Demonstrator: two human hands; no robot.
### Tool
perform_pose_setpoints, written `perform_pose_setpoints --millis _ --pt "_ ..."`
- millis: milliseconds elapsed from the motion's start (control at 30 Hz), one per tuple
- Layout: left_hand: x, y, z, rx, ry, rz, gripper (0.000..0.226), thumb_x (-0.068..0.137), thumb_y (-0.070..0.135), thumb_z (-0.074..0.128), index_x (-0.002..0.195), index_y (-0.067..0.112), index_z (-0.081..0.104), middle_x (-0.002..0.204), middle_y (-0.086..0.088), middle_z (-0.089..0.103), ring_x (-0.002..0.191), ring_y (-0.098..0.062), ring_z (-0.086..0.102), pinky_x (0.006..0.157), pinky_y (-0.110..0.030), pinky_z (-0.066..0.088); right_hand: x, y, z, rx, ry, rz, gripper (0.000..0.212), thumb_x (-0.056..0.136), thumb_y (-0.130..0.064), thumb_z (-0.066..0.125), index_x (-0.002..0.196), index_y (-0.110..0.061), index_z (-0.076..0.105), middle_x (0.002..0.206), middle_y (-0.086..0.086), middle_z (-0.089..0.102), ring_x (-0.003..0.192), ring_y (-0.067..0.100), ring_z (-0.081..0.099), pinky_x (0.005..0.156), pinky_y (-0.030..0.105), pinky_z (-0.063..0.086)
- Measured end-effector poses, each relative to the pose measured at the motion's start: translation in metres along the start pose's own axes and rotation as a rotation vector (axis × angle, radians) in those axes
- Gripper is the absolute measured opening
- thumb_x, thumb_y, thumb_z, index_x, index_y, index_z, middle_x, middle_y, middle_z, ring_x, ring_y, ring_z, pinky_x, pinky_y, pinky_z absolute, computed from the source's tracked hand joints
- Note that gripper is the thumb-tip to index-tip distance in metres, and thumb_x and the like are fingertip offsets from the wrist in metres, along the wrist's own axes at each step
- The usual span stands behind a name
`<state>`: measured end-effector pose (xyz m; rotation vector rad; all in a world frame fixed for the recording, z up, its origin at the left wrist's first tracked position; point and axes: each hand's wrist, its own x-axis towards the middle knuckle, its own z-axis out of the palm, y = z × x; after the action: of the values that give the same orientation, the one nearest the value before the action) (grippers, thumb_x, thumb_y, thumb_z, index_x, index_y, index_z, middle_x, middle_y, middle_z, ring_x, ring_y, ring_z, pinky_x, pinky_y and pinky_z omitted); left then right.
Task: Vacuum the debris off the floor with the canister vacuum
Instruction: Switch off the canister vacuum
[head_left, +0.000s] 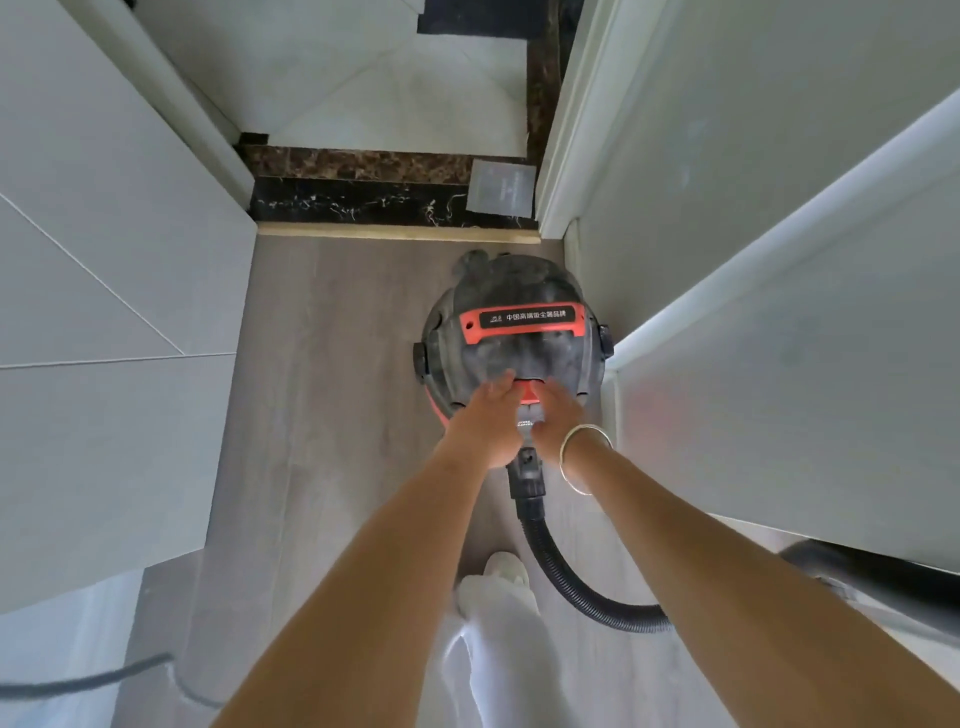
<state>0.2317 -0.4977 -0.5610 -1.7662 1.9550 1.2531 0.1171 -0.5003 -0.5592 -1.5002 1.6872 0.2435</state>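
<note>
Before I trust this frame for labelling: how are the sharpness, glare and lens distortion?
Head view: the canister vacuum and its label read fairly sharp; both hands' fingers are slightly motion-blurred. The white trouser leg is overexposed, and a bright strip glares on the right wall trim. Wide-angle distortion splays the walls outward.

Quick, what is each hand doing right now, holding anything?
Left hand: fingers extended onto the canister vacuum top by its red part, holding nothing.
Right hand: resting on the vacuum beside it; whether it grips anything cannot be told.
</note>
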Motion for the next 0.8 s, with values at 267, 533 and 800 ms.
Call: perform_pose_setpoints --millis 267,533,800 --pt "0.021 -0.022 0.023 0.311 -0.029 0.061 0.074 0.1 0.026 0.041 0.154 0.014 -0.009 0.162 0.0 -0.016 0.151 -0.022 -0.001 0.122 -0.041 0.015 0.019 0.012 0.039 -0.321 -0.035 -0.002 0.077 0.1 -0.033 0.04 0.153 -0.022 -0.015 0.16 -0.005 -0.02 0.15 0.024 -0.007 0.121 0.043 0.016" --pt "0.022 -0.022 0.012 0.272 -0.116 0.058 0.076 0.099 0.028 0.046 0.156 0.016 -0.003 0.163 0.003 -0.012 0.151 -0.023 0.002 0.119 -0.047 0.021 0.013 0.0 0.04 -0.366 -0.068 0.047 0.072 0.1 -0.044 0.033 0.154 -0.025 -0.011 0.159 -0.006 -0.02 0.149 0.022 -0.011 0.122 0.045 0.008" --pt "0.003 0.0 -0.043 0.134 -0.09 0.014 0.035 0.098 0.018 0.038 0.128 0.01 0.055 0.116 -0.011 0.063 0.101 -0.028 0.061 0.078 -0.035 0.047 -0.012 -0.026 -0.024 0.073 -0.102 0.177 0.043 0.097 -0.011 0.039 0.138 -0.017 0.049 0.13 0.014 0.058 0.102 0.03 0.061 0.082 0.033 0.051"
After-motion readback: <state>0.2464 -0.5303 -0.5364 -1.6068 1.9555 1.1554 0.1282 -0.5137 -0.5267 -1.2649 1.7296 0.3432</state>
